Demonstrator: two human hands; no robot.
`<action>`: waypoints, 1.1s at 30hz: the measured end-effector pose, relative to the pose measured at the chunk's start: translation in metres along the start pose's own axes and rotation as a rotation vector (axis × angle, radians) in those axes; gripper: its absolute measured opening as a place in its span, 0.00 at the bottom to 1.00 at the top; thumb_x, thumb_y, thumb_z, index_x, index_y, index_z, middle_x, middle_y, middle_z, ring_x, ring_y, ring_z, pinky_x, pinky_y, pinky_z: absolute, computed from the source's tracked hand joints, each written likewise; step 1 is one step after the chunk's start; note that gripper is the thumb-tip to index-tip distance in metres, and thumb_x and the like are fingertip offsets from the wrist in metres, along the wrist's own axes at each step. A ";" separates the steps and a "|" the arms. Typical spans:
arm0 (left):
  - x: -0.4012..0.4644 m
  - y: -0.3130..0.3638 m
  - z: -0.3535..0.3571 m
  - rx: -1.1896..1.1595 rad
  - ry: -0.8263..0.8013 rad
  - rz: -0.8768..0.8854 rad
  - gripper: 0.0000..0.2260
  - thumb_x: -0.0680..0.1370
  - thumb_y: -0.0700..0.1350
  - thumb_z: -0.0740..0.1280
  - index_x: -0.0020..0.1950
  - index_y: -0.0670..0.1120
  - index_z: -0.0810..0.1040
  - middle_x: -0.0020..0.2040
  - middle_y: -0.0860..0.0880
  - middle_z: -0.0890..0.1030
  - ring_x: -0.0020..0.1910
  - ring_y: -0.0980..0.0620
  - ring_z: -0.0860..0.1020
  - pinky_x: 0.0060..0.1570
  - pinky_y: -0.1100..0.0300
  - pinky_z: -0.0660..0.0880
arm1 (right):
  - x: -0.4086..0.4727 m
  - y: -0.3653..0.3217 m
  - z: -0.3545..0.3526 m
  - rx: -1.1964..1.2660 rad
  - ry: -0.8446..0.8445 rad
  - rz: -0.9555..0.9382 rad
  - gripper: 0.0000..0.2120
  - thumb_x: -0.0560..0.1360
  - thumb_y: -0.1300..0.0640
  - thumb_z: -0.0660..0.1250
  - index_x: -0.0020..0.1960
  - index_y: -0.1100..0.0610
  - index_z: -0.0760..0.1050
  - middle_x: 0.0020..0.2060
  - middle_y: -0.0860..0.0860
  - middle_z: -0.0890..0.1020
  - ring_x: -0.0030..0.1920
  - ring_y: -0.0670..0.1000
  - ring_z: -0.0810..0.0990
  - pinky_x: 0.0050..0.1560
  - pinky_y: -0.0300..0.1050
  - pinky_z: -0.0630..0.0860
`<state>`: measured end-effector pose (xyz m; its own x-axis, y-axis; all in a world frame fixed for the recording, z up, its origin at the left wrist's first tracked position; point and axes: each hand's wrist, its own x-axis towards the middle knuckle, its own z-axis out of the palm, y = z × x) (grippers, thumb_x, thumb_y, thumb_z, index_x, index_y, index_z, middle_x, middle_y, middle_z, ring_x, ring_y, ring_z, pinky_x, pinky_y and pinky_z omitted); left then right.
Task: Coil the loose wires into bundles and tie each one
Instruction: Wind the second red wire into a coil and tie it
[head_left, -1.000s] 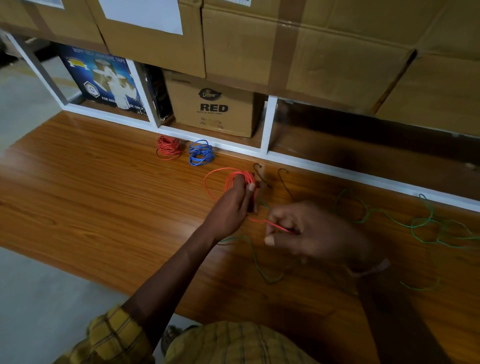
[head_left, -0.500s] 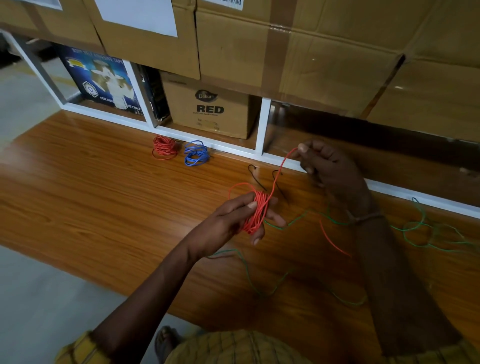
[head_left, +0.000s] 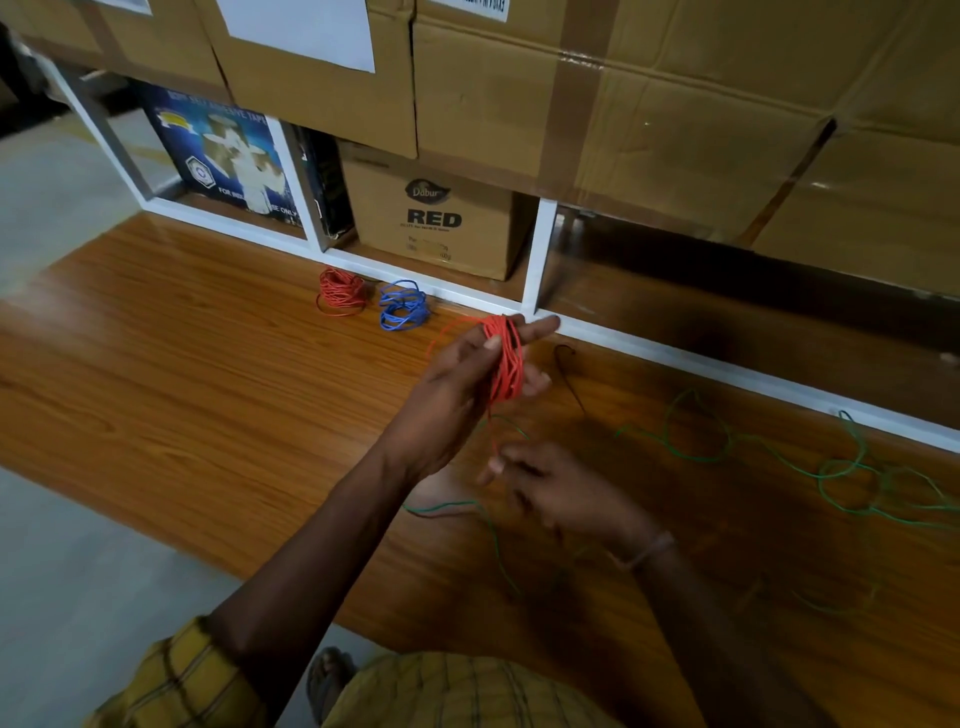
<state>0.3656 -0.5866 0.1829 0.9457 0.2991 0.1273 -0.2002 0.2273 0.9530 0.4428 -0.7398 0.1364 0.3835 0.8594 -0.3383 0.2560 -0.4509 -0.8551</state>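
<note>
Left hand (head_left: 467, 374) holds red coil (head_left: 505, 358) | right hand (head_left: 550, 483) pinches its tail | risk: a slack tail could let loops slide off

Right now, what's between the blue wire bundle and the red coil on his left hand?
In the head view, only bare wooden tabletop lies between the blue bundle and the red coil wound on the left hand. One loose red loop bulges toward it.

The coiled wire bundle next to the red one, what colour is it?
Blue, seen in the head view.
</note>
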 end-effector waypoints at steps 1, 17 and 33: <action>0.003 -0.001 -0.003 0.075 0.057 0.004 0.14 0.89 0.40 0.53 0.70 0.38 0.74 0.71 0.38 0.79 0.50 0.46 0.83 0.57 0.52 0.79 | -0.008 -0.005 0.002 -0.053 -0.053 -0.007 0.10 0.85 0.52 0.62 0.52 0.55 0.79 0.30 0.52 0.77 0.23 0.49 0.71 0.21 0.39 0.68; -0.021 -0.008 -0.012 0.338 -0.150 -0.117 0.16 0.89 0.39 0.53 0.72 0.32 0.68 0.65 0.40 0.83 0.43 0.43 0.80 0.52 0.54 0.77 | -0.014 -0.081 -0.114 0.095 0.440 -0.384 0.09 0.83 0.55 0.65 0.48 0.55 0.82 0.28 0.47 0.73 0.26 0.44 0.65 0.26 0.36 0.62; -0.008 0.004 -0.008 -0.070 0.049 -0.003 0.15 0.89 0.42 0.52 0.69 0.37 0.73 0.69 0.37 0.80 0.43 0.50 0.82 0.41 0.51 0.74 | 0.022 0.002 0.021 0.208 0.205 -0.125 0.12 0.86 0.51 0.59 0.53 0.50 0.80 0.30 0.52 0.75 0.21 0.44 0.65 0.20 0.35 0.62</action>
<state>0.3555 -0.5801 0.1835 0.9329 0.3432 0.1091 -0.2162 0.2916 0.9318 0.4331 -0.7170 0.1194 0.5364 0.8292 -0.1570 0.1339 -0.2673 -0.9543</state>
